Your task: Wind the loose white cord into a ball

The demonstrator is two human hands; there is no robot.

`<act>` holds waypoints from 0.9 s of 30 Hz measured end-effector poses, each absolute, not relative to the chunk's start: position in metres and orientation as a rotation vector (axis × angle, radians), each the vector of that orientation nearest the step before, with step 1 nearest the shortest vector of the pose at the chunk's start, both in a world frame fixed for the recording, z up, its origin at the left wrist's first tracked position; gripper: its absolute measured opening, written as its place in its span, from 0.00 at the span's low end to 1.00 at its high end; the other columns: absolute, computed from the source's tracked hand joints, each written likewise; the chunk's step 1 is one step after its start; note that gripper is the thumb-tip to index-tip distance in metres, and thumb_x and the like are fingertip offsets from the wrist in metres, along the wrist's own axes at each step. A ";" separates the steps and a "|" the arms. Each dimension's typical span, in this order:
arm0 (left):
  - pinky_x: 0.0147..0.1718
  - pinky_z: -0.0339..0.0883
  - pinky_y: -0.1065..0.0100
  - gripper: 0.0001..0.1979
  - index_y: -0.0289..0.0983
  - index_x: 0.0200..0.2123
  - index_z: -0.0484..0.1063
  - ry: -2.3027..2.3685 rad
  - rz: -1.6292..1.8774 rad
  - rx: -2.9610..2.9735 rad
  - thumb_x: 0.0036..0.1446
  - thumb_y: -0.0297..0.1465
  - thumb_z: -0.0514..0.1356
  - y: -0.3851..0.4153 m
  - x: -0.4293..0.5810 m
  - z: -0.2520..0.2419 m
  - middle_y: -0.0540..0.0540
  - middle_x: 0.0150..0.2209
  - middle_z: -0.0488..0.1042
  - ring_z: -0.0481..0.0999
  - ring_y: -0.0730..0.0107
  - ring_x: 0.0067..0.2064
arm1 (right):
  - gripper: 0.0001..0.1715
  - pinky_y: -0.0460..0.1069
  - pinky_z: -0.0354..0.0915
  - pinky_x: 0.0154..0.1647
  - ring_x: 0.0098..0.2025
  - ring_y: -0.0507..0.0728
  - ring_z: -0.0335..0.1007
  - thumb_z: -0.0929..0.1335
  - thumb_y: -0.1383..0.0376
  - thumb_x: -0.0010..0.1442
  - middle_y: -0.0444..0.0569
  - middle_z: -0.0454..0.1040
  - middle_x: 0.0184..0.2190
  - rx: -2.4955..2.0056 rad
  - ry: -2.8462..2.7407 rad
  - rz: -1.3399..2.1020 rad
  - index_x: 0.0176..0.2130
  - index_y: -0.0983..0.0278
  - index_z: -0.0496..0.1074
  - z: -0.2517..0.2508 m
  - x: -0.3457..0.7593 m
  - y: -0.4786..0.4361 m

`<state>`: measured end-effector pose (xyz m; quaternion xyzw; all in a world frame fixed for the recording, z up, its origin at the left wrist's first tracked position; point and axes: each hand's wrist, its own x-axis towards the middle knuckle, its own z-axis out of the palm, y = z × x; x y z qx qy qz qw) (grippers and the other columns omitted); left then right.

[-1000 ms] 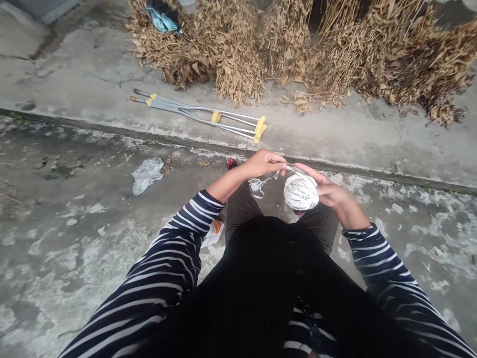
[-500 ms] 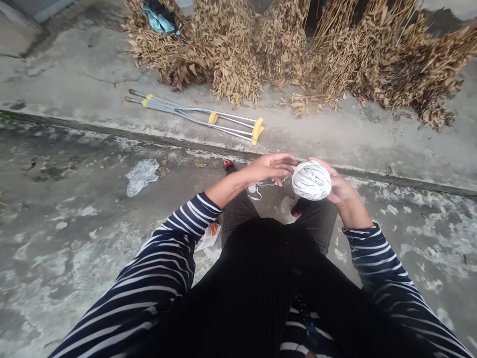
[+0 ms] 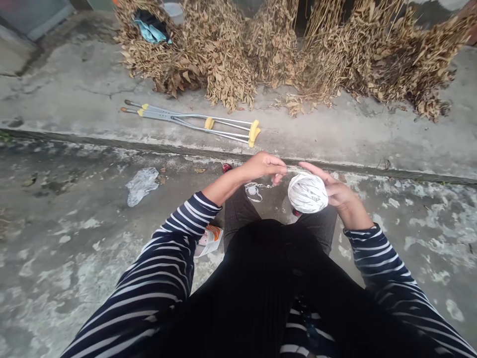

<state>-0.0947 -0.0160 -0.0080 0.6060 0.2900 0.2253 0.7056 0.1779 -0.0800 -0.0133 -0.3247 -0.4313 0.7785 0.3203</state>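
A round ball of white yarn (image 3: 308, 193) with thin dark lines rests in my right hand (image 3: 337, 193). My right thumb side and fingers hold it from the right, and one finger stretches left above the ball. My left hand (image 3: 264, 168) is left of the ball with its fingertips pinched together. A thin pale strand (image 3: 293, 170) spans from those fingertips toward the top of the ball and my right finger. Below my left hand, a loose white loop of strand (image 3: 253, 191) shows near the ground between my legs.
Crutches (image 3: 194, 122) with yellow pads lie on the raised concrete ledge (image 3: 328, 134). Dried leafy stalks (image 3: 223, 59) are heaped behind, with a blue and black cloth (image 3: 152, 30) on them. A clear plastic bag (image 3: 142, 185) and an orange and white packet (image 3: 210, 240) lie on the ground.
My left fingers have closed from a spread pose into a pinch, with the strand stretched from them. The ball has dropped slightly and turned, and my right finger now extends above it.
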 end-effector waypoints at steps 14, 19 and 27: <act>0.17 0.62 0.67 0.24 0.35 0.24 0.82 0.484 -0.047 1.387 0.44 0.51 0.79 0.027 -0.104 0.022 0.46 0.16 0.71 0.68 0.71 0.16 | 0.36 0.53 0.70 0.58 0.51 0.59 0.80 0.83 0.59 0.47 0.47 0.84 0.51 -0.553 -1.317 2.153 0.56 0.56 0.83 -0.010 0.165 -0.070; 0.20 0.64 0.68 0.19 0.36 0.27 0.84 0.518 -0.113 1.442 0.48 0.47 0.77 0.026 -0.114 0.024 0.44 0.22 0.78 0.70 0.72 0.17 | 0.34 0.48 0.72 0.48 0.40 0.54 0.80 0.85 0.58 0.43 0.44 0.84 0.44 -0.649 -1.226 2.082 0.51 0.54 0.85 -0.006 0.177 -0.076; 0.30 0.67 0.71 0.05 0.36 0.26 0.80 0.855 -0.037 1.680 0.52 0.30 0.67 0.056 -0.130 -0.021 0.48 0.26 0.80 0.77 0.72 0.24 | 0.31 0.48 0.71 0.41 0.33 0.53 0.76 0.86 0.57 0.40 0.43 0.83 0.38 -0.725 -1.261 1.975 0.46 0.55 0.86 0.015 0.181 -0.082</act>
